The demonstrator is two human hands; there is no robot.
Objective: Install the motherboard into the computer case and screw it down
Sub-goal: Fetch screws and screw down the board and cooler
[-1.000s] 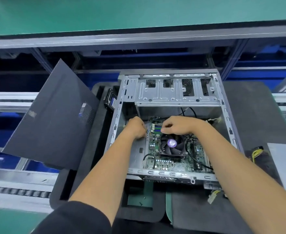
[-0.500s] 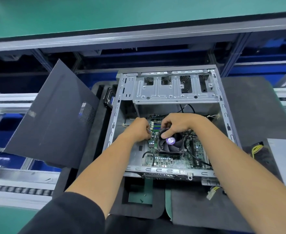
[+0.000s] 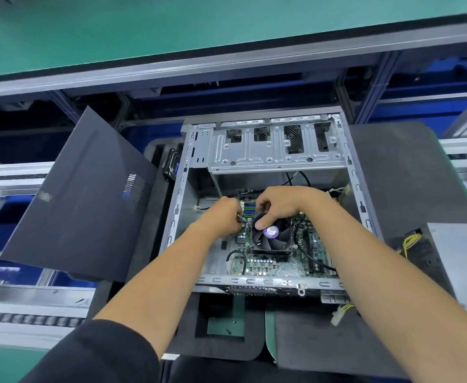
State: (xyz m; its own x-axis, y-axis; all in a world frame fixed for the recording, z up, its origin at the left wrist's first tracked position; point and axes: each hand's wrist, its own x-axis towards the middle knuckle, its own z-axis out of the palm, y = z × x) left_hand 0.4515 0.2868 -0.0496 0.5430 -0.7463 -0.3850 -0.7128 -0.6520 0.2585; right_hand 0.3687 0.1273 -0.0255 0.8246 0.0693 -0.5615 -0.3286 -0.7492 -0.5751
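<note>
An open grey metal computer case (image 3: 177, 214) lies on its side on a dark foam mat. The green motherboard (image 3: 262, 262) sits inside on the case floor, carrying a black CPU fan (image 3: 275, 244) with a purple hub sticker. My right hand (image 3: 280, 204) grips the far edge of the fan, thumb on its top. My left hand (image 3: 224, 215) is curled beside the fan's left side and pinches thin coloured wires (image 3: 240, 217). What lies under both hands is hidden.
The dark side panel (image 3: 80, 197) leans to the left of the case. A grey power supply (image 3: 453, 261) with yellow cables sits at the right. A loose white connector (image 3: 337, 316) lies in front of the case. A drive cage (image 3: 276, 146) spans the case's far end.
My right hand slid from the board's far part onto the fan and now grips it. My left hand moved a little right, toward the fan.
</note>
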